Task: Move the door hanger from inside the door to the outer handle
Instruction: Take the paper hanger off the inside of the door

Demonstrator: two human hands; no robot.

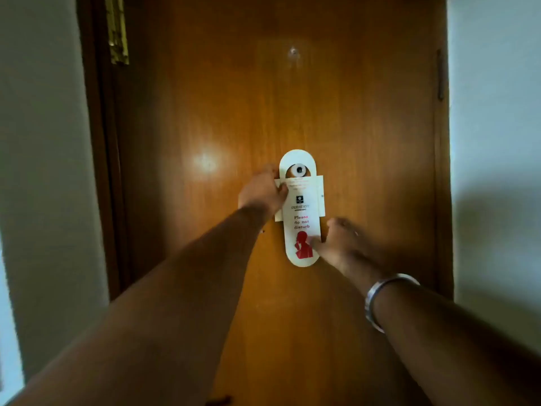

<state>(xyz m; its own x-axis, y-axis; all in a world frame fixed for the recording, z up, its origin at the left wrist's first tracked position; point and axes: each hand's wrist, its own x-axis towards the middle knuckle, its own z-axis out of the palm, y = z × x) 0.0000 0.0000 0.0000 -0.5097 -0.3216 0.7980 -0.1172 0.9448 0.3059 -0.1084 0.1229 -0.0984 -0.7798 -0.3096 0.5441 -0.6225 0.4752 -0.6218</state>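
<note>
A white door hanger (299, 210) with red "Please do not disturb" print and a red figure hangs flat on the brown wooden door (234, 98). Its round top hole sits over a small silver knob (299, 170). My left hand (263, 191) grips the hanger's left edge just below the hole, thumb on its face. My right hand (339, 244) holds the lower right edge, thumb over the red figure. A white card (317, 194) lies behind the hanger. No door handle is in view.
A peephole (293, 51) sits higher on the door. The dark door frame (96, 142) and a brass fitting (117, 30) run down the left. White walls (497, 112) flank both sides. A silver bangle (380, 297) circles my right wrist.
</note>
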